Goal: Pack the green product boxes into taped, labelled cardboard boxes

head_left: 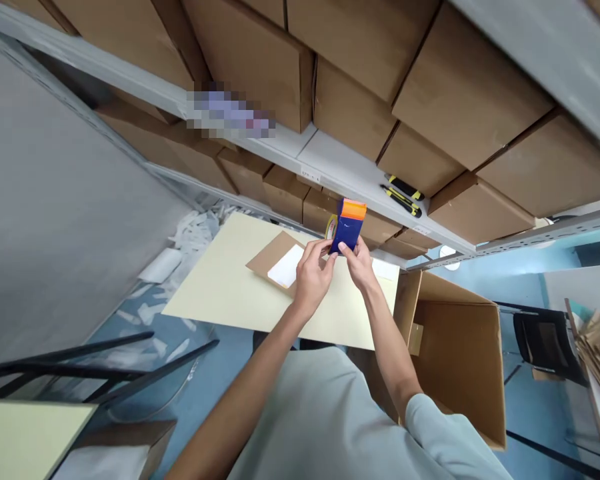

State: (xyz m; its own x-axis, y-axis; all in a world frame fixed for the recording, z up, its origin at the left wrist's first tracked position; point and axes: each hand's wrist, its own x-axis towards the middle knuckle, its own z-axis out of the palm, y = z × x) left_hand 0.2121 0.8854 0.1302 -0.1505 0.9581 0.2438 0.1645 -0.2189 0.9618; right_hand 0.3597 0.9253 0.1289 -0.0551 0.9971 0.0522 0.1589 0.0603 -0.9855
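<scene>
Above the pale yellow table [220, 280] I hold a small dark blue box [347, 233] with an orange end pointing away from me. My right hand [359, 265] grips its lower end, the thumb lying on its face. My left hand [314, 275] pinches the lower left corner, though its fingertips are partly hidden. Beneath my left hand a flat brown cardboard piece [263, 261] with a white label [284, 265] lies on the table. A yellow tape roll [331, 227] shows just left of the box.
Shelves of brown cartons [350, 100] rise beyond the table. Black-and-yellow utility knives [403, 199] lie on the shelf board. A large open carton [455, 347] stands at my right. White paper scraps [195, 233] litter the floor at left, near black metal legs [155, 360].
</scene>
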